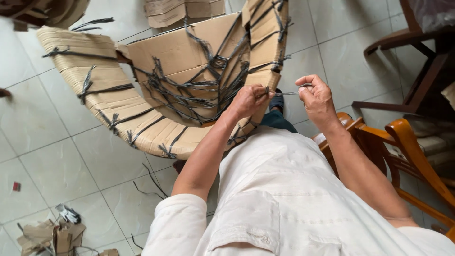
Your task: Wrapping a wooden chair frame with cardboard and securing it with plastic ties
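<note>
1. between the two pinches runs a dark strap (286,93), pulled taut.
2. left hand (247,100) pinches its end against the curved cardboard bundle (142,114).
3. right hand (316,98) pinches the other end, just beside.

A curved cardboard frame (142,90) is seen tilted over the tiled floor, its outer band made of stacked corrugated strips and its inner panels of flat brown board. It is bound at intervals with dark strap (199,90), which is crossed in a tangled web over the middle. One thin strap end (284,93) is held taut near the frame's right edge.
</note>
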